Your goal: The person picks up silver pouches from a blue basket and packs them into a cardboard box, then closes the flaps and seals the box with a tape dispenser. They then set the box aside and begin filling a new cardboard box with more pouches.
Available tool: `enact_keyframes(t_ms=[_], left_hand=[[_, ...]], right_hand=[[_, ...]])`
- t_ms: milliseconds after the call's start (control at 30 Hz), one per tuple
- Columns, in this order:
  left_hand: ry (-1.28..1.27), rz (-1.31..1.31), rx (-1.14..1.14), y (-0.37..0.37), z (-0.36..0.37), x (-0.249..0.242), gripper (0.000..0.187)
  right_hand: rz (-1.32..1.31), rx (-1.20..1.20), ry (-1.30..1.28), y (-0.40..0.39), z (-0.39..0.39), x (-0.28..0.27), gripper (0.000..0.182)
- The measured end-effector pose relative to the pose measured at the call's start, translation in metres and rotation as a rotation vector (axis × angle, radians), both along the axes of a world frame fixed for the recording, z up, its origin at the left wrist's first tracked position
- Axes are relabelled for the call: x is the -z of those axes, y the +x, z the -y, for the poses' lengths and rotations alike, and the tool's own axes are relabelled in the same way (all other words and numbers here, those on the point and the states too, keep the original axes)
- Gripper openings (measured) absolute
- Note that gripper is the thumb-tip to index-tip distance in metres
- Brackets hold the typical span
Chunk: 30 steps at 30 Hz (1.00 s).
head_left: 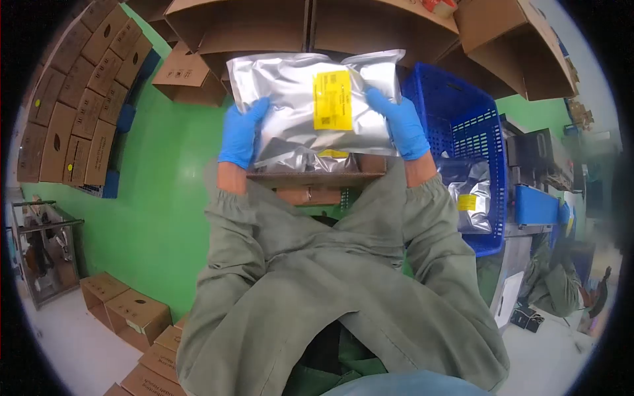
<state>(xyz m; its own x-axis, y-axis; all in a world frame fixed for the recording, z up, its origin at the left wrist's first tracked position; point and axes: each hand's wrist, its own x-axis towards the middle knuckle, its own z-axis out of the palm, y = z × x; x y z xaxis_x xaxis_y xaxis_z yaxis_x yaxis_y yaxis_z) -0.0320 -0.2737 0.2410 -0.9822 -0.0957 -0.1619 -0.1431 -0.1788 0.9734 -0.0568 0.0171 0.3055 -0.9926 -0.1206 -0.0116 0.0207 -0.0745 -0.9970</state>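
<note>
A silver foil pouch [290,99] with a yellow label [333,100] is held up in front of me, one hand at each side. My left hand [243,132], in a blue glove, grips its left edge with the thumb on the front. On the right edge, my right hand [401,125], gloved too, grips in the same way; the fingers behind the pouch are hidden. Below the held pouch, another silver pouch [294,160] shows inside an open cardboard box [317,179] by my lap.
A blue plastic crate [492,228] at my right holds more silver pouches [472,198]. Open cardboard boxes [247,30] line the far side. Stacked cartons [79,99] stand at left over green floor [158,171]. Another person's sleeve [558,287] shows at far right.
</note>
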Motion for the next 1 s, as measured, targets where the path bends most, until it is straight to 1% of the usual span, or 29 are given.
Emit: enact_keyframes(t_ms=[67, 100, 133, 167, 200, 233, 267, 300, 333, 400, 467, 533, 567, 600, 633, 667, 700, 733, 800, 833, 867, 900, 933, 967, 1000], left_hand=[[0.151, -0.128, -0.116, -0.001, 0.0, 0.005, 0.033], [-0.249, 0.055, -0.059, -0.002, 0.012, 0.016, 0.039], [-0.663, 0.032, -0.054, -0.005, 0.021, 0.053, 0.053], [-0.796, -0.093, -0.11, -0.012, 0.031, 0.116, 0.057], [-0.923, -0.223, -0.168, -0.021, 0.035, 0.157, 0.061], [-0.969, -0.062, 0.007, -0.005, 0.008, 0.081, 0.067], [-0.966, -0.058, 0.014, -0.013, -0.009, 0.065, 0.067], [-0.948, -0.194, 0.066, -0.02, -0.021, 0.058, 0.064], [-0.925, -0.327, 0.115, -0.027, -0.035, 0.057, 0.061], [-1.009, -0.676, 0.228, -0.056, -0.068, 0.064, 0.063], [-1.121, -0.788, 0.512, -0.08, -0.105, 0.067, 0.067], [-1.193, -0.962, 0.61, -0.085, -0.135, 0.084, 0.076], [-1.247, -0.984, 0.703, -0.08, -0.136, 0.122, 0.081], [-1.317, -0.995, 0.797, -0.072, -0.127, 0.157, 0.085], [-1.357, -0.981, 0.841, -0.077, -0.128, 0.162, 0.085], [-1.393, -0.989, 0.892, -0.088, -0.136, 0.157, 0.086], [-1.387, -0.915, 0.928, -0.085, -0.145, 0.131, 0.086], [-1.356, -0.888, 0.934, -0.058, -0.157, 0.14, 0.086], [-1.246, -0.871, 0.731, -0.067, -0.153, 0.159, 0.084], [-1.325, -0.828, 0.875, -0.072, -0.152, 0.175, 0.085], [-1.328, -0.845, 0.856, -0.083, -0.159, 0.163, 0.085], [-1.347, -0.818, 0.701, -0.09, -0.16, 0.136, 0.085], [-1.337, -0.755, 0.565, -0.075, -0.164, 0.116, 0.085], [-1.363, -0.716, 0.557, -0.069, -0.156, 0.101, 0.086], [-1.36, -0.717, 0.569, -0.068, -0.142, 0.117, 0.086]], right_hand=[[0.207, 0.04, 0.244, -0.009, -0.006, 0.017, 0.045], [0.168, 0.001, 0.285, -0.019, -0.014, 0.067, 0.05], [0.383, -0.07, 0.666, -0.02, -0.018, 0.076, 0.054], [0.05, 0.126, 0.669, -0.019, -0.023, 0.146, 0.053], [-0.287, 0.323, 0.659, -0.021, -0.028, 0.208, 0.053], [-0.283, 0.326, 0.662, -0.017, -0.025, 0.188, 0.053], [-0.175, 0.202, 0.646, -0.007, -0.015, 0.143, 0.051], [-0.06, 0.078, 0.625, -0.001, -0.01, 0.112, 0.05], [-0.046, 0.077, 0.627, -0.002, -0.014, 0.106, 0.05], [-0.372, 0.263, 0.843, -0.016, -0.028, 0.096, 0.046], [-0.335, 0.291, 0.898, -0.017, -0.044, 0.098, 0.047], [-0.282, 0.294, 0.979, -0.02, -0.057, 0.119, 0.051], [-0.247, 0.245, 0.979, -0.018, -0.06, 0.123, 0.057], [-0.192, 0.197, 0.933, -0.01, -0.057, 0.137, 0.059], [-0.172, 0.162, 0.904, -0.016, -0.061, 0.142, 0.061], [-0.097, 0.129, 0.99, -0.019, -0.057, 0.127, 0.061], [0.026, 0.088, 1.077, -0.006, -0.051, 0.117, 0.06], [0.052, 0.063, 1.095, 0.008, -0.055, 0.121, 0.06], [0.154, 0.029, 1.254, -0.011, -0.049, 0.133, 0.054], [0.154, 0.017, 1.263, -0.003, -0.051, 0.136, 0.054], [0.15, 0.014, 1.282, -0.009, -0.056, 0.137, 0.049], [0.149, 0.014, 1.288, -0.015, -0.056, 0.139, 0.045], [0.168, -0.001, 1.296, -0.007, -0.057, 0.141, 0.045], [0.155, 0.007, 1.325, -0.011, -0.057, 0.141, 0.041], [0.143, 0.019, 1.348, -0.008, -0.053, 0.14, 0.037]])
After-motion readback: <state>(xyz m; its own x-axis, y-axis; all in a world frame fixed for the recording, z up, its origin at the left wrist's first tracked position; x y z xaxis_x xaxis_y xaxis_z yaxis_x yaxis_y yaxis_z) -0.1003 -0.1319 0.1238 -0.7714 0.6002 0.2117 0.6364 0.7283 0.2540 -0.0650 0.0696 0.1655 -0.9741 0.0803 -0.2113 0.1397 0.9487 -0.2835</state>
